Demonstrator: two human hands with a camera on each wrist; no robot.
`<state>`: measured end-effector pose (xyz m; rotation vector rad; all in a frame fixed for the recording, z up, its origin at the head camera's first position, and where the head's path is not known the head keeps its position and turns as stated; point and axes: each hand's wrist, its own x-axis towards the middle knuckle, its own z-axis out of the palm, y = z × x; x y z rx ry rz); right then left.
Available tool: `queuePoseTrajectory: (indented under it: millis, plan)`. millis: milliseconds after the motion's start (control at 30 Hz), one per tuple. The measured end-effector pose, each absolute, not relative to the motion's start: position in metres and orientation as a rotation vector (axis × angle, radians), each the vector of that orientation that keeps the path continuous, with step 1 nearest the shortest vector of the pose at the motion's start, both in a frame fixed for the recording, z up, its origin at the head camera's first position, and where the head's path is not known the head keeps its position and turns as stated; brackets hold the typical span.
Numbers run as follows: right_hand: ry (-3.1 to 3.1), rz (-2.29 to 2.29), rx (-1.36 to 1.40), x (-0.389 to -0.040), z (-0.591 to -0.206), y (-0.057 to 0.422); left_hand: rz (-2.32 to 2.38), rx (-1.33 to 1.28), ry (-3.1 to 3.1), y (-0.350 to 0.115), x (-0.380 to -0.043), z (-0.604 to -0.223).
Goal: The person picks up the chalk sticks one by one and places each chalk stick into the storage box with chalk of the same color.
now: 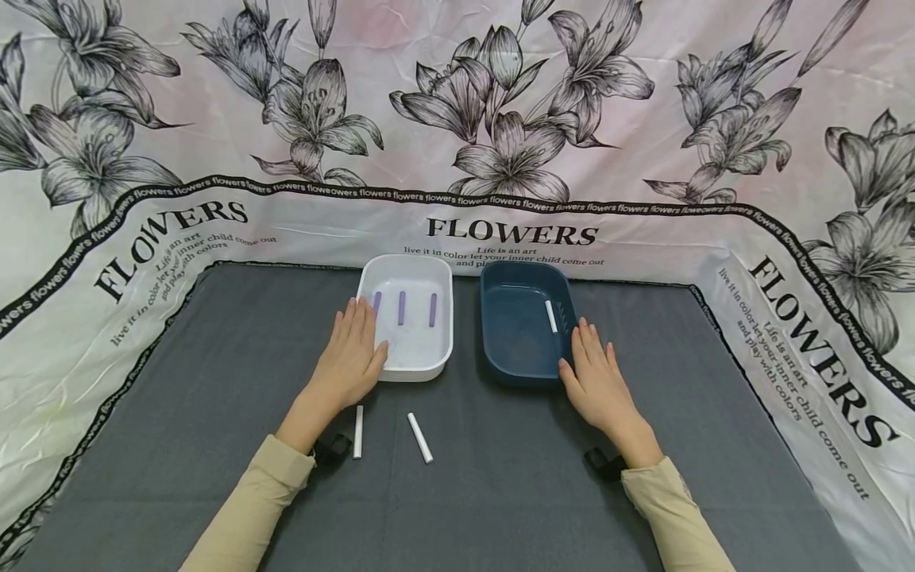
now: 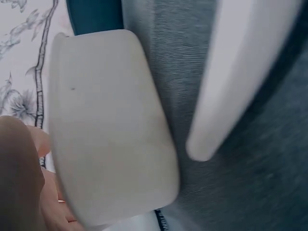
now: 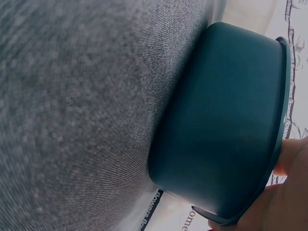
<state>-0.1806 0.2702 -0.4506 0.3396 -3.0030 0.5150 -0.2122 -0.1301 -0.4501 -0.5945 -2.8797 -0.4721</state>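
Note:
My left hand (image 1: 348,357) rests on the left rim of a white plastic basin (image 1: 418,374), fingers straight. Inside that basin lie three purple chalk sticks (image 1: 402,308), the leftmost partly behind the fingertips. A dark blue basin (image 1: 522,375) stands to its right, with my right hand (image 1: 599,381) laid along its right rim, fingers extended. One white chalk stick (image 1: 551,316) is inside the blue basin. Closer to me, a white chalk stick (image 1: 358,432) lies beside the left wrist, and a second white chalk (image 1: 420,438) lies tilted right of it. The left wrist view shows one white stick (image 2: 236,86) up close.
A dark grey cloth (image 1: 500,492) covers the table under both basins. Around it runs a pale border printed with flowers and lettering (image 1: 511,231). A narrow gap of grey cloth separates the two basins. Black wrist straps (image 1: 604,464) sit near both cuffs.

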Motion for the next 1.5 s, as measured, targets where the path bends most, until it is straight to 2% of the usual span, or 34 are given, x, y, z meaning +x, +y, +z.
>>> queuePoseTrajectory:
  millis: [267,600,833,1067,1267,1500]
  plan:
    - [-3.001,0.503,0.336,-0.18,-0.451,0.271,-0.641,-0.707,-2.836,-0.128,-0.198,-0.44]
    - [-3.004,0.505,0.334,-0.179,-0.452,0.272,-1.116,-0.801,-2.776,-0.112,-0.153,-0.429]
    - [-3.0,0.518,0.333,-0.18,-0.453,0.272,-1.385,-0.876,-2.524,-0.094,-0.126,-0.446]
    - [-2.996,0.513,0.332,-0.181,-0.454,0.271,-1.504,-0.745,-2.314,-0.074,-0.109,-0.467]
    - [-2.993,0.501,0.329,-0.181,-0.453,0.271,-1.574,-0.564,-2.383,-0.068,-0.101,-0.48]
    - [-2.991,0.506,0.333,-0.181,-0.453,0.271,-1.554,-0.491,-2.556,-0.067,-0.096,-0.489]
